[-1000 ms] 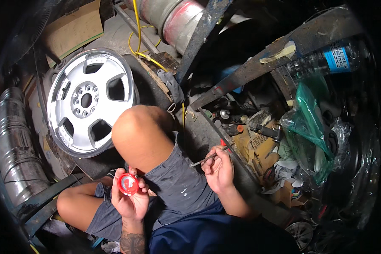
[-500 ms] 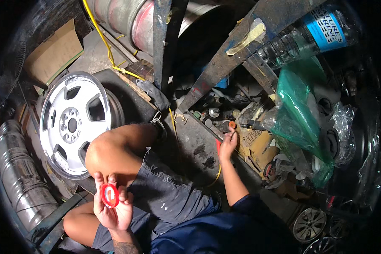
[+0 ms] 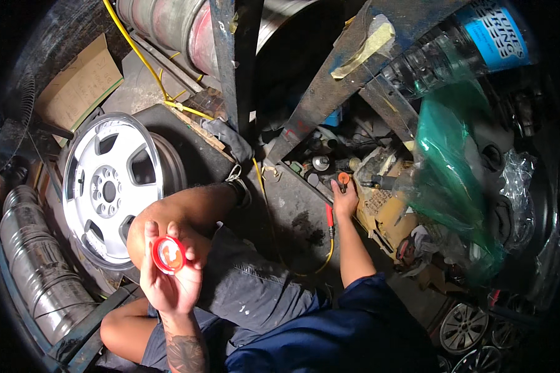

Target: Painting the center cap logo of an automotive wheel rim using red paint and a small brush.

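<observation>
My left hand (image 3: 174, 283) is raised palm up in front of my knee. Its fingers hold a small round red lid (image 3: 169, 255) with whitish and orange patches inside its rim. My right hand (image 3: 346, 199) reaches to the cluttered low shelf, fingers closed around a small dark container with an orange top (image 3: 343, 178); much of it is hidden by the hand. Beside that wrist is a red tool handle (image 3: 329, 215) joined to a yellow hose. A silver and white wheel rim (image 3: 109, 189) leans left of my bent knee.
A slanted metal frame (image 3: 317, 93) stands above the shelf. On the right are a green plastic bag (image 3: 445, 155) and a large clear bottle with a blue label (image 3: 491, 40). Dented metal cylinders (image 3: 43, 261) lie at the left; more rims (image 3: 463, 326) sit lower right.
The view has shifted slightly. My right hand has moved a little up and right at the shelf with its fingers around the orange-topped container. The left hand still holds the red lid, tilted slightly differently.
</observation>
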Available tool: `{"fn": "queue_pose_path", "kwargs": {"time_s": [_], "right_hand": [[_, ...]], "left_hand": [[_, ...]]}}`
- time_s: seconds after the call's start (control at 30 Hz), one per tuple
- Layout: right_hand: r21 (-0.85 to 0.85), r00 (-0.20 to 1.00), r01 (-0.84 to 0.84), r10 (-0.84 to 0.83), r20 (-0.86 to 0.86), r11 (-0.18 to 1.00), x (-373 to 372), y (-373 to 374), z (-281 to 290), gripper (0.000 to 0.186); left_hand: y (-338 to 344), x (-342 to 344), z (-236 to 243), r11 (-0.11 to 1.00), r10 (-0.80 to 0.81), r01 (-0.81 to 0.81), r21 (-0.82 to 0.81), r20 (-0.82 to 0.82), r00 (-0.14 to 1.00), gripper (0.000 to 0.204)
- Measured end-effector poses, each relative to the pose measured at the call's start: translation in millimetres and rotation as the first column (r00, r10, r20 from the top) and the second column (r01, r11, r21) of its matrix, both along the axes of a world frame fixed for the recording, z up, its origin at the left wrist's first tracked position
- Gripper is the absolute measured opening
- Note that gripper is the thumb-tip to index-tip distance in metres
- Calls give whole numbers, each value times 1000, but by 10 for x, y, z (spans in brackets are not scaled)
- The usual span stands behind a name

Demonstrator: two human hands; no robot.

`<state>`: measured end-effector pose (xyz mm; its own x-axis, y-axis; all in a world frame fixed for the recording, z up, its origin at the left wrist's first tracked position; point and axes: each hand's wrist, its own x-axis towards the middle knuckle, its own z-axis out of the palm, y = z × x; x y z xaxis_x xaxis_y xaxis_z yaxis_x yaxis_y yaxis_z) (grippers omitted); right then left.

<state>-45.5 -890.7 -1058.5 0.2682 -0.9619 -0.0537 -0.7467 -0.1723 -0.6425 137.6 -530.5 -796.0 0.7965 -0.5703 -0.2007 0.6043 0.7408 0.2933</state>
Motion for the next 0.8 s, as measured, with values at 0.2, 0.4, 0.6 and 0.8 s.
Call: {"fn": "queue_pose_path", "kwargs": {"time_s": [0.2, 0.4, 0.6, 0.8], "right_hand": [[-269, 899, -408, 332, -287, 872, 203, 543, 895, 54], [9, 761, -572, 535, -367, 820, 483, 825, 1167, 56], [489, 411, -526, 711, -570, 696, 489, 733, 114, 61], [611, 188, -449, 738, -648, 651, 443, 841, -670, 59]], "left_hand": [[-51, -98, -46, 993, 7, -8, 120, 2, 1000, 34], [-58, -38, -12, 993, -58, 56, 104, 17, 998, 40], [-70, -58, -85, 996, -83, 82, 33, 21, 996, 40], [1, -64, -73, 998, -65, 65, 15, 19, 998, 39]]}}
